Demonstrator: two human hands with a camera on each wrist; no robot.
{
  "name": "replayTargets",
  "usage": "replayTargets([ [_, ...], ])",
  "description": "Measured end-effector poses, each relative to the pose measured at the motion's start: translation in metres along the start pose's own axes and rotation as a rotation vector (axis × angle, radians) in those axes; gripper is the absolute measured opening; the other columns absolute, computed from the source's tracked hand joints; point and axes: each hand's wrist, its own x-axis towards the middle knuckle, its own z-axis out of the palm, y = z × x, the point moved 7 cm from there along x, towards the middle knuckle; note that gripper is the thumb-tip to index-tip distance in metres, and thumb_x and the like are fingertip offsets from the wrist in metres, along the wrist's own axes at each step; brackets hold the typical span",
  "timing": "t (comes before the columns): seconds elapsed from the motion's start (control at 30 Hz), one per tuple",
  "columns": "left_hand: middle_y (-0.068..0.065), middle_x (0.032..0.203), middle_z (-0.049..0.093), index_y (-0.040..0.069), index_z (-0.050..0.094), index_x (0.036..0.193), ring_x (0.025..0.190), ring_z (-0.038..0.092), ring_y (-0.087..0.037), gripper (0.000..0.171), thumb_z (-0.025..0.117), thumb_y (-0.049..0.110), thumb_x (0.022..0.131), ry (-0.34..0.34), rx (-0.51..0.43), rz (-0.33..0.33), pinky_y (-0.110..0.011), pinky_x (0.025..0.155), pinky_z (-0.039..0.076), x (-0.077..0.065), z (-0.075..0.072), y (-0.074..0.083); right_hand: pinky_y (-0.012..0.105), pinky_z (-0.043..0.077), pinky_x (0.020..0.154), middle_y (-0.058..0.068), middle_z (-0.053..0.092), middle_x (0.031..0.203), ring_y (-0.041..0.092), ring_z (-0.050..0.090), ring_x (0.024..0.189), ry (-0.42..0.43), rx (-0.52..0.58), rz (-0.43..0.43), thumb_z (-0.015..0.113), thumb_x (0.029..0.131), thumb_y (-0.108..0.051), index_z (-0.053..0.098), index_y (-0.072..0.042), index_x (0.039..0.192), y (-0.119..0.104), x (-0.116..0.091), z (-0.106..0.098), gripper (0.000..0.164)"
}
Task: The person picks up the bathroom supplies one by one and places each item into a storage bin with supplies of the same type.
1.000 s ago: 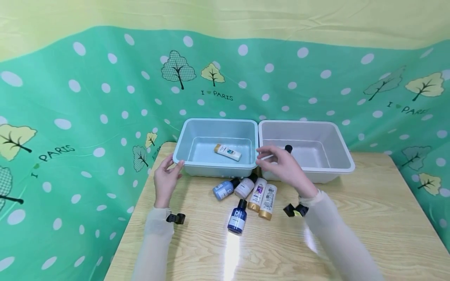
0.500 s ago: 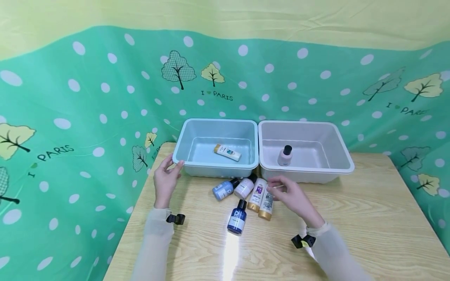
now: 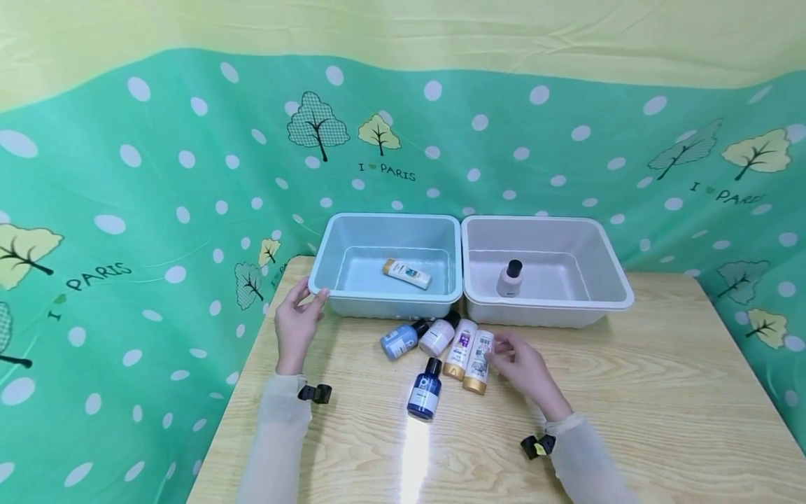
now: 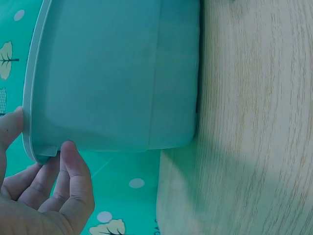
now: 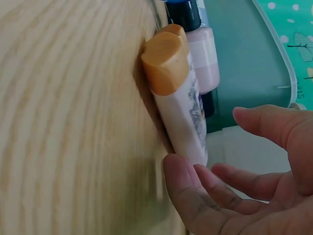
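Observation:
My left hand (image 3: 297,325) grips the front left corner of the light blue bin (image 3: 390,297); thumb and fingers stand on either side of its rim in the left wrist view. My right hand (image 3: 521,367) is beside the rightmost white bottle with a gold cap (image 3: 480,360), which lies on the table. Its fingers are loosely bent at the bottle's lower end in the right wrist view, and the thumb (image 5: 259,120) stands apart. A second gold-capped bottle (image 3: 462,346) with a purple label lies alongside. Left of these are a pale pink bottle (image 3: 437,338) and a blue bottle (image 3: 399,341), both black-capped.
A dark blue bottle (image 3: 425,392) lies nearer on the wooden table (image 3: 667,392). The light grey bin (image 3: 548,315) stands right of the blue one, with a pink black-capped bottle (image 3: 510,282) upright inside. In the blue bin lies a white gold-capped bottle (image 3: 408,274). A patterned curtain (image 3: 535,140) hangs behind.
My right hand has come down from over the front of the grey bin to the rightmost white bottle, uncovering the pink bottle in that bin. My left hand has stayed on the blue bin's corner.

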Motion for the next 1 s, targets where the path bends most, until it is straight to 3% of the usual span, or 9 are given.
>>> replayTargets([
  [0.17,-0.010,0.129,0.063,0.014,0.056,0.143,0.093,0.069,-0.013,0.070,0.076,0.048,0.085,-0.004,-0.003,-0.005,-0.022,0.070,0.060,-0.001,0.001,0.000,0.030,0.061,0.070,0.023,0.059,0.124,0.026,0.065,0.091,-0.007,0.041,0.086,0.070,0.093,-0.018,0.043,0.005,0.143,0.010,-0.001,0.005,0.061],
  [0.6,-0.011,0.128,0.063,0.013,0.056,0.143,0.093,0.070,-0.015,0.069,0.076,0.047,0.087,0.000,0.000,0.005,-0.022,0.069,0.060,-0.002,0.001,0.001,0.036,0.062,0.074,0.031,0.056,0.127,0.033,0.067,0.096,-0.015,0.233,0.125,0.066,0.096,-0.008,0.034,0.011,0.146,0.009,-0.003,0.014,0.062],
  [1.0,-0.011,0.129,0.063,0.013,0.057,0.142,0.100,0.069,-0.030,0.067,0.076,0.046,0.087,-0.002,-0.013,0.007,-0.022,0.068,0.060,-0.002,0.001,0.002,0.032,0.061,0.078,0.027,0.059,0.119,0.026,0.067,0.093,0.054,0.262,0.075,0.070,0.091,-0.003,0.044,0.012,0.139,0.008,0.003,0.021,0.056],
])
